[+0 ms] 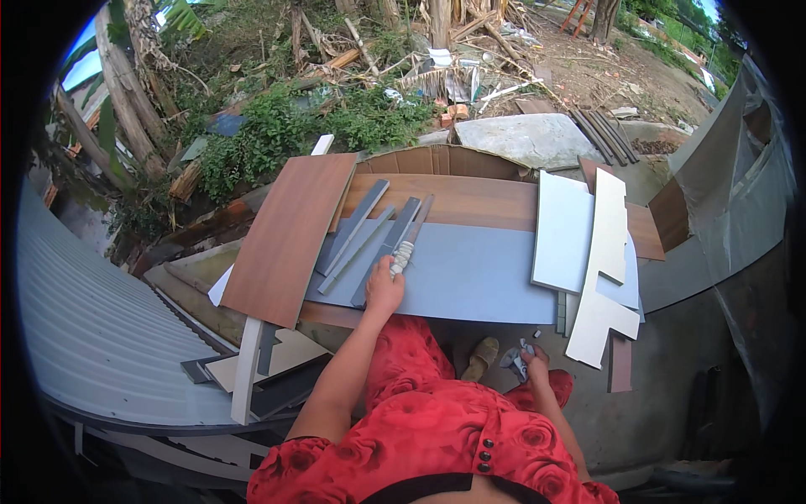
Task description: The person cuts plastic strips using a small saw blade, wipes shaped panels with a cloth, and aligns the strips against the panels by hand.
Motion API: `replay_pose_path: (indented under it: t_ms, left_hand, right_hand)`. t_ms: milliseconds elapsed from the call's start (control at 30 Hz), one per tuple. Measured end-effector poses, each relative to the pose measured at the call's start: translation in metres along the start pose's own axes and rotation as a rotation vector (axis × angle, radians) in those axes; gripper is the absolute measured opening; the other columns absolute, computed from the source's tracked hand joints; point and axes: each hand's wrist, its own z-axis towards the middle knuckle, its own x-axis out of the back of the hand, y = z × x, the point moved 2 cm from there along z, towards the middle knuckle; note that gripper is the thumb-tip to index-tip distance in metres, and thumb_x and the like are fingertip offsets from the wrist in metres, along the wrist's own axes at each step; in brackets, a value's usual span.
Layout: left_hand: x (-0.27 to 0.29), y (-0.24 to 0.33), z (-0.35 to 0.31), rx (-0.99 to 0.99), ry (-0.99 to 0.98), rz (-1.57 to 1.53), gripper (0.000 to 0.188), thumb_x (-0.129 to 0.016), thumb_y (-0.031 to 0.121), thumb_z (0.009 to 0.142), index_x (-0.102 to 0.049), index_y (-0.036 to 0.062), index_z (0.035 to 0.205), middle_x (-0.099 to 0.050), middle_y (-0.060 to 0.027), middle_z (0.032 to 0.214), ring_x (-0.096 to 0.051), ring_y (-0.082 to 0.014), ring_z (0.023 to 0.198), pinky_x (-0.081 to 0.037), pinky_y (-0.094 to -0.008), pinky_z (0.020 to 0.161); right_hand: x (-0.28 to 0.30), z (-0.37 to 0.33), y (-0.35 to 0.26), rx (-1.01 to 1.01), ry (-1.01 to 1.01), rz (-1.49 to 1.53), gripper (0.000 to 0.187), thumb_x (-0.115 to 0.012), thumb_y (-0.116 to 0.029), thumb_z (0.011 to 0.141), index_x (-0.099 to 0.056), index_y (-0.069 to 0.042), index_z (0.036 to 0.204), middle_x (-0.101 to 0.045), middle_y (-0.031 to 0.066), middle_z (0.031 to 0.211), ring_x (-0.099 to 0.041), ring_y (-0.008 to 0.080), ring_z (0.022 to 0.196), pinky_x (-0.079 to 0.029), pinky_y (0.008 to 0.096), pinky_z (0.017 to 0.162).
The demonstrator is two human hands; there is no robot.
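My left hand point(384, 290) is closed round the lower end of a long, narrow brown blade with a handle wrapped in pale material point(403, 254). The blade points away from me over a grey-blue board point(470, 269). Just left of it lie several dark grey strips point(357, 227) of board, set at a slant. Low on the right, beside the near edge of the board, my right hand point(537, 364) grips a crumpled piece of whitish-grey material point(513, 359); whether it is paper, plastic or cloth I cannot tell.
A brown wood-look panel point(290, 239) lies across the left end. White cut boards point(603, 260) overlap the right end. Corrugated metal sheeting point(109, 319) slopes on the left. More offcuts point(269, 370) lie below it. A concrete slab point(529, 141) and plants point(285, 126) are beyond.
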Motion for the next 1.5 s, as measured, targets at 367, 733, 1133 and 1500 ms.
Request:
replay_pose_path:
  t_ms: [367, 733, 1133, 1500]
  left_hand:
    - [0.027, 0.049, -0.019, -0.130, -0.128, 0.229, 0.050, -0.064, 0.022, 0.071, -0.052, 0.0076, 0.117, -0.048, -0.0158, 0.108, -0.049, -0.0336, 0.102, -0.041, -0.0418, 0.086]
    - [-0.021, 0.178, -0.101, -0.666, -0.571, -0.447, 0.070, -0.062, 0.034, 0.080, -0.030, 0.0091, 0.138, -0.029, -0.0196, 0.139, -0.033, -0.0367, 0.127, -0.031, -0.0415, 0.102]
    - [-0.108, 0.090, -0.135, -0.489, -1.252, -0.156, 0.077, -0.062, 0.033, 0.079, -0.025, 0.0022, 0.138, -0.033, -0.0270, 0.136, -0.033, -0.0378, 0.127, -0.029, -0.0390, 0.103]
    - [-0.104, 0.052, -0.140, -0.427, -1.430, 0.322, 0.084, -0.061, 0.046, 0.078, -0.023, 0.0051, 0.140, -0.022, -0.0294, 0.140, -0.029, -0.0399, 0.129, -0.032, -0.0419, 0.101]
  right_hand:
    - [-0.005, -0.009, 0.006, -0.235, -0.107, 0.543, 0.022, -0.051, -0.007, 0.086, -0.046, 0.000, 0.107, -0.061, 0.0118, 0.092, -0.063, 0.0229, 0.079, -0.054, 0.0372, 0.068]
    - [-0.045, 0.013, -0.021, -0.103, 0.083, 0.465, 0.019, -0.054, -0.008, 0.084, -0.057, 0.000, 0.101, -0.060, 0.0065, 0.081, -0.057, 0.0148, 0.066, -0.046, 0.0287, 0.057]
    - [-0.028, 0.022, 0.021, -0.183, 0.257, 0.814, 0.016, -0.050, -0.006, 0.083, -0.049, 0.000, 0.098, -0.057, 0.0116, 0.081, -0.059, 0.0217, 0.069, -0.049, 0.0363, 0.057]
    - [-0.021, 0.004, -0.003, -0.151, 0.287, 1.136, 0.013, -0.054, -0.006, 0.082, -0.053, 0.002, 0.092, -0.058, 0.0120, 0.081, -0.061, 0.0244, 0.070, -0.051, 0.0401, 0.059]
